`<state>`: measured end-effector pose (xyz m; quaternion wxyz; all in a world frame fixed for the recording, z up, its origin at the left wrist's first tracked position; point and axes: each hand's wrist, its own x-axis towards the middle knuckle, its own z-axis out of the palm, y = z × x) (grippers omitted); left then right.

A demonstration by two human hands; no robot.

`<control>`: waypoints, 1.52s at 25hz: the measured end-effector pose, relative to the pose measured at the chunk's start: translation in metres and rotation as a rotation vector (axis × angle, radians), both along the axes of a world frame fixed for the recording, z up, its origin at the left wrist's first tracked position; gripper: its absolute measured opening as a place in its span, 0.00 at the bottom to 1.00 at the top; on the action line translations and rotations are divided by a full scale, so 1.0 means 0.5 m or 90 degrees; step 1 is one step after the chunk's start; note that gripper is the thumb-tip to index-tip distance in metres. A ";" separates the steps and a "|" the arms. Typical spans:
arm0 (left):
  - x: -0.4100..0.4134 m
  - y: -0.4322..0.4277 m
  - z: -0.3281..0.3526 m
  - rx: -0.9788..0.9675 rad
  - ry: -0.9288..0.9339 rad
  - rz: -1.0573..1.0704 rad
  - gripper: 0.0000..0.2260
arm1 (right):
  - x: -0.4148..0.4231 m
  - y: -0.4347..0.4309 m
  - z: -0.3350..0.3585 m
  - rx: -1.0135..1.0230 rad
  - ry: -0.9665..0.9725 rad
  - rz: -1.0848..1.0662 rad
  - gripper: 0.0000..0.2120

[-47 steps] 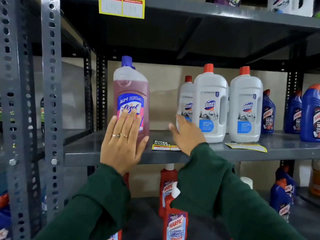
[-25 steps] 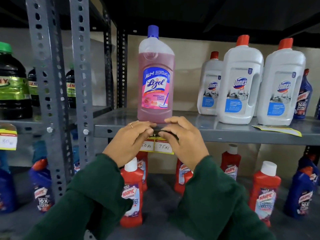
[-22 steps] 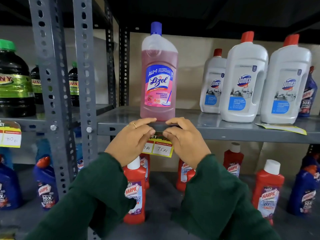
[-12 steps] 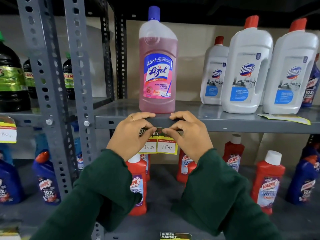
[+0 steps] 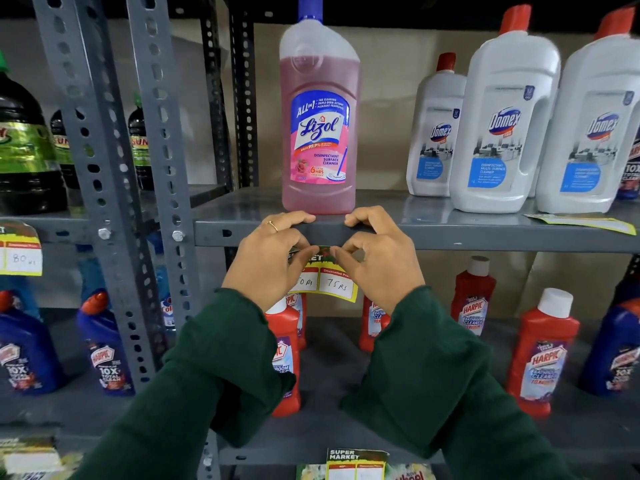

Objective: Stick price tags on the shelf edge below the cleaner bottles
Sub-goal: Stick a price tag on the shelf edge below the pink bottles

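Pressing the price tag point(image 5: 332, 284) flat is the job now: both hands pinch its top strip against the grey shelf edge point(image 5: 485, 239), directly below the pink Lizol bottle point(image 5: 318, 116). The left hand point(image 5: 268, 258) and right hand point(image 5: 379, 259) are curled, thumbs under and fingertips over the lip. Rubbing outward from the middle should seat it squarely (the lower half hangs free). Around stands slotted steel racking; another tag point(image 5: 585, 223) lies by the Domex bottles point(image 5: 505, 123).

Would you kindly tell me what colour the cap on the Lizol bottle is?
Blue. The Lizol bottle has a blue cap, seen in the head view.
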<state>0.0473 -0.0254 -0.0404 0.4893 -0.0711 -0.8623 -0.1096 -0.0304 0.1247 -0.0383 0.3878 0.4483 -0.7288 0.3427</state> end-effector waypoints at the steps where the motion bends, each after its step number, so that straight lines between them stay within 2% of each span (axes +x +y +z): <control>1: 0.000 0.000 0.002 0.019 0.005 -0.003 0.04 | 0.001 0.000 0.002 -0.009 -0.007 0.004 0.07; 9: -0.007 0.001 0.019 0.074 0.057 -0.006 0.03 | 0.004 -0.007 0.023 -0.052 -0.063 0.000 0.08; 17: -0.022 0.011 0.011 0.099 0.139 0.008 0.05 | 0.001 -0.022 0.020 -0.138 -0.054 -0.027 0.08; 28: -0.029 0.011 0.008 0.075 0.169 0.024 0.04 | 0.001 -0.028 0.018 -0.163 -0.033 -0.036 0.09; 33: -0.034 0.017 0.002 0.087 0.170 0.032 0.04 | 0.000 -0.039 -0.001 -0.214 0.003 -0.025 0.08; 35: -0.040 0.018 -0.007 0.095 0.169 0.034 0.06 | -0.009 -0.046 -0.017 -0.205 0.036 -0.088 0.12; 38: -0.064 0.030 -0.026 0.026 0.156 0.118 0.13 | -0.022 -0.049 -0.033 -0.177 0.049 -0.191 0.20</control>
